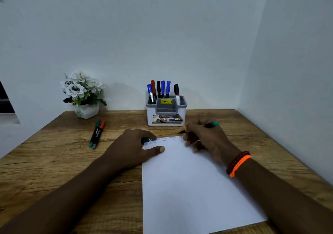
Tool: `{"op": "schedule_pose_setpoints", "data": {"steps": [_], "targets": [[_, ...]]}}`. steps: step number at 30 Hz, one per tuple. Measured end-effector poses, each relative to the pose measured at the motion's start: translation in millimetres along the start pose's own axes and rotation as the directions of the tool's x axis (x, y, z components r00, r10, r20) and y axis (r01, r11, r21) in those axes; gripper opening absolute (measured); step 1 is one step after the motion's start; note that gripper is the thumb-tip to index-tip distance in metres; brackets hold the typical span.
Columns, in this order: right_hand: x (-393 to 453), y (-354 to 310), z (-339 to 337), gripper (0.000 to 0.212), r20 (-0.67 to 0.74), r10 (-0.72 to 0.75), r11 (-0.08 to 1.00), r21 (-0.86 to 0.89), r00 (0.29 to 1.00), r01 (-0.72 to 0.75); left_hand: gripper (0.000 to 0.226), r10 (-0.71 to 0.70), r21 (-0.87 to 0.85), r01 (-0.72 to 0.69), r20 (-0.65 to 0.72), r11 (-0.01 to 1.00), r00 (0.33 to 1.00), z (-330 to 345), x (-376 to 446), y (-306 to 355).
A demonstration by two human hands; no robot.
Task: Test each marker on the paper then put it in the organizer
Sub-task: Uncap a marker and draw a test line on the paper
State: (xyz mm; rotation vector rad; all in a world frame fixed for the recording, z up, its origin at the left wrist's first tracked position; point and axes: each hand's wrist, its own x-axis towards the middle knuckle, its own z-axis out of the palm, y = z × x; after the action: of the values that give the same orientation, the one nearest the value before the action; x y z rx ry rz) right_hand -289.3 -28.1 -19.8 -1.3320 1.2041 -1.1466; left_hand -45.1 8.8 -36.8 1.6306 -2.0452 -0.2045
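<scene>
Our right hand (203, 136) is curled closed around a slim black-barrelled marker with a green end (210, 125), its tip down at the far edge of the white sheet of paper (189, 188), just beside the small zigzag test marks (168, 139) there. Our left hand (133, 147) lies fingers-down on the sheet's far left corner, pinning it, with what looks like a green cap (145, 140) tucked under its fingers; we cannot tell how firmly it is held.

We judge the marker light, stiff and smooth, so a pinch low on the barrel suits writing. The thin paper will slide on the brown wooden surface (54, 161) unless it is held.

The white-and-grey plastic organizer (165, 113) stands just beyond the sheet, already holding blue, red and black markers upright. Two more markers, one green-capped and one red-capped (97, 134), lie touching side by side to the left, well apart from the paper.
</scene>
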Motion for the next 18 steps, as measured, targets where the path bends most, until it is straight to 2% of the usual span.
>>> {"op": "schedule_pose_setpoints", "data": {"steps": [3,7,18], "targets": [[4.3,3.6,-0.3,0.016,-0.063,-0.076,0.991,-0.119,0.995,0.068,0.062,0.004,0.001,-0.004,0.000,1.000,1.000,0.3,-0.6,0.3],[8.2,5.8,1.4,0.023,-0.102,-0.155,0.966,-0.223,0.983,0.129,0.059,0.008,0.008,-0.008,-0.004,1.000,1.000,1.3,0.6,-1.0],[9.3,10.0,1.3,0.026,-0.103,-0.188,0.947,-0.283,0.977,0.152,0.059,0.018,0.026,-0.018,0.002,0.999,1.000,4.1,4.1,-3.8]]}}
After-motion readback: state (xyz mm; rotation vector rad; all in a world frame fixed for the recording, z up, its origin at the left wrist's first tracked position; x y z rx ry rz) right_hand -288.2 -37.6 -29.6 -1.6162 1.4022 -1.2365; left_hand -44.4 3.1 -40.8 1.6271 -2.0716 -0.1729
